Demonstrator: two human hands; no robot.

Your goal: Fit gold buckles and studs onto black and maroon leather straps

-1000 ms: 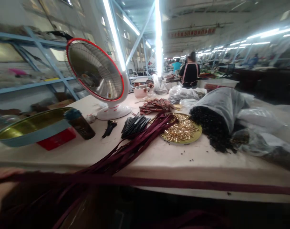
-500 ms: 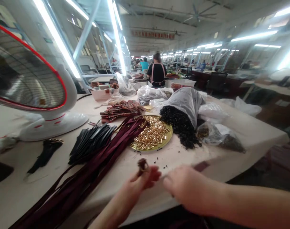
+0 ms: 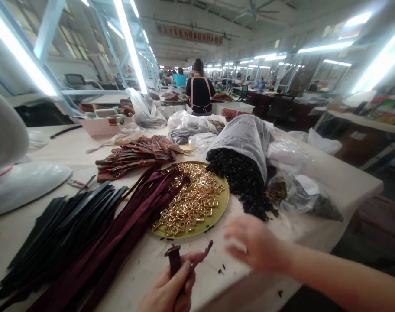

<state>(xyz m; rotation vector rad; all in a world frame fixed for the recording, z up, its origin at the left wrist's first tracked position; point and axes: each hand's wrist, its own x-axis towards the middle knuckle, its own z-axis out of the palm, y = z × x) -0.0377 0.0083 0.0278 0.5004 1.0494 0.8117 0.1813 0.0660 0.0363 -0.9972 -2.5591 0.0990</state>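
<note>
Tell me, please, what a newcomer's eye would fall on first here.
The heap of gold buckles glinting on the round yellow tray at mid-table stands out first. Left of it fan long maroon straps and black straps; right of it dark pieces spill from a plastic bag. Nearest, the left hand grips a short maroon strap.

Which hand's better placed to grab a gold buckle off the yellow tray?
Right, likely. The right hand looks empty, though blurred, and hangs just beside the yellow tray of gold buckles; the left hand is shut on a maroon strap end.
</note>
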